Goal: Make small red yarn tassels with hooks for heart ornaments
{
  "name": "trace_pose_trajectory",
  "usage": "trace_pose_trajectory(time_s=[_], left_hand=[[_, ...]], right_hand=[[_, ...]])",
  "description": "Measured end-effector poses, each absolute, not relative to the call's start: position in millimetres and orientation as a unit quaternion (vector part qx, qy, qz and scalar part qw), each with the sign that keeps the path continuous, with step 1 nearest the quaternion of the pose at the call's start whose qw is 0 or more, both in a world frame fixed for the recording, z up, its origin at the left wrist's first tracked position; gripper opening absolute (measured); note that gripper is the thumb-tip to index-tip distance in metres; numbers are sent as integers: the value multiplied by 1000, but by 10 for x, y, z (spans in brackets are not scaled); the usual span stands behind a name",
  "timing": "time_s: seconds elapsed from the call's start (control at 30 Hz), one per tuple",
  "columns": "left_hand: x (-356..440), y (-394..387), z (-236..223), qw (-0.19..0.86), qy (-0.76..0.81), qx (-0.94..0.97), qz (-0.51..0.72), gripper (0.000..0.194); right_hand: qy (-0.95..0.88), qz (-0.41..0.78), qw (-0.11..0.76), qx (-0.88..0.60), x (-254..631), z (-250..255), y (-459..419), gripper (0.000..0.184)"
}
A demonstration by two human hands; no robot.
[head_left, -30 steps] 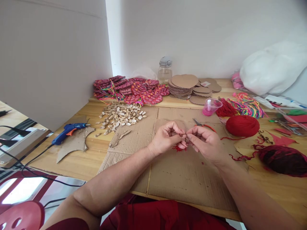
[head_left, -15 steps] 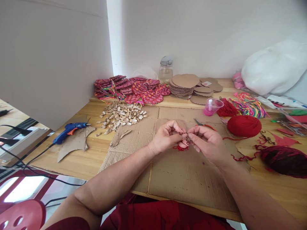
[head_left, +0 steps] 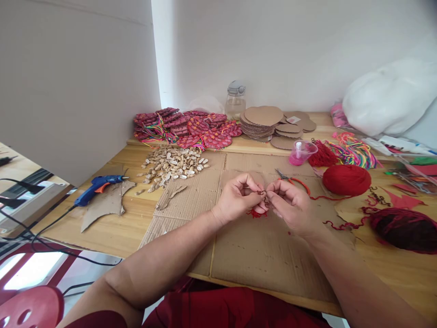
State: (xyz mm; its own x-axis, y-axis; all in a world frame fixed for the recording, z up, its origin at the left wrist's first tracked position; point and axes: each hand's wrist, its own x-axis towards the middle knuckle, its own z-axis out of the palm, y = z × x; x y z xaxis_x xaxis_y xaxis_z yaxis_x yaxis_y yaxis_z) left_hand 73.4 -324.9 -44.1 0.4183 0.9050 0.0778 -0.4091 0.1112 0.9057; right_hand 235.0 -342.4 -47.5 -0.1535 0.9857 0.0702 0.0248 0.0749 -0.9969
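Note:
My left hand [head_left: 239, 198] and my right hand [head_left: 290, 205] meet above the cardboard mat [head_left: 252, 250], fingertips nearly touching. Both are closed in a pinch on a short piece of dark, crinkly yarn [head_left: 264, 195]. Beneath the left fingers hangs a small bunch of red yarn [head_left: 256, 213], partly hidden by the hand. Just behind my right hand lie scissors with orange handles [head_left: 298, 182], partly covered by it. Right of them sits a ball of red yarn [head_left: 346, 180]. A dark red and brown ball of yarn [head_left: 404, 230] rests nearer, with a crinkled loose end.
A blue glue gun [head_left: 100, 187] lies at left on a cardboard scrap, its cord trailing off the table. Peanut shells [head_left: 174, 166] are heaped beyond the mat. Along the back stand decorated red pieces [head_left: 208, 130], a bottle [head_left: 236, 100], stacked cardboard discs [head_left: 261, 120] and a plastic cup [head_left: 302, 152].
My right hand has shifted slightly left and its fingers have moved on the yarn, uncovering more of the scissors' handles. The left hand stays nearly in place.

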Motion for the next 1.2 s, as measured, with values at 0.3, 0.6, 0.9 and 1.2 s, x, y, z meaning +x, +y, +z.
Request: trace_pose_trajectory(time_s=[0.3, 0.6, 0.9, 1.2], left_hand=[[746, -3293, -412, 673, 290, 480, 483, 37], [766, -3258, -456, 662, 290, 476, 500, 35], [749, -3239, -460, 651, 298, 478, 508, 40], [758, -3219, -480, 662, 308, 480, 487, 41]], right_hand=[[-561, 499, 480, -454, 2317, -482, -3434, 17], [-569, 504, 480, -438, 2295, -457, -3450, 14], [-512, 553, 478, -451, 2367, -437, -3402, 23], [-524, 582, 428, -451, 2406, -410, -3387, 26]])
